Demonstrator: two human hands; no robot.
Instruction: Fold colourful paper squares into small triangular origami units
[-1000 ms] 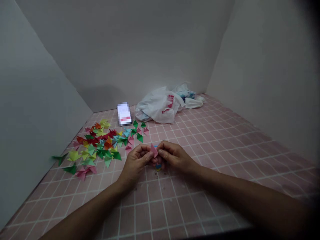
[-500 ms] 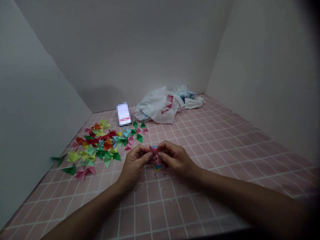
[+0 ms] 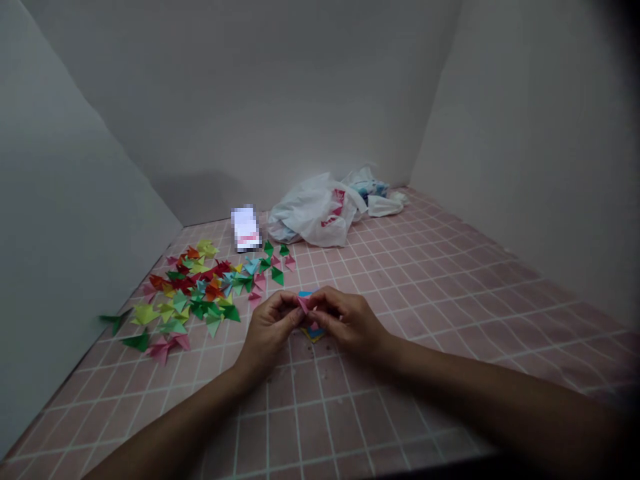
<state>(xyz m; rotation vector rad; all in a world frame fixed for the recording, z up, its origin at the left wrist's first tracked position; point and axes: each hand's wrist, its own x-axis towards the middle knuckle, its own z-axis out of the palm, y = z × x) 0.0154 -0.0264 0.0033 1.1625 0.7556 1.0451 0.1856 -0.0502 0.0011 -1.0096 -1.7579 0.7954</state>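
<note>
A small folded piece of pink paper (image 3: 303, 304) is pinched between both hands at the middle of the tiled surface. My left hand (image 3: 273, 323) grips it from the left with thumb and fingers closed. From the right, my right hand (image 3: 350, 323) holds it with its thumb and fingertips pressed together. Partly hidden under the hands lies a stack of coloured paper (image 3: 313, 335), with blue and yellow edges showing. To the left of my left hand, many folded paper pieces (image 3: 200, 307) in red, orange, yellow, green, blue and pink are spread out.
A phone (image 3: 246, 229) with a lit, blurred screen leans at the back. Right of it lies a crumpled white plastic bag (image 3: 315, 210), with a blue-patterned packet (image 3: 373, 189) behind. Pale walls enclose the pink tiled surface (image 3: 450, 300) on the left, back and right.
My right hand's fingers have moved slightly left, closer to the left hand, over the pink paper. Less of the pink paper shows now. The whole view has shifted a little.
</note>
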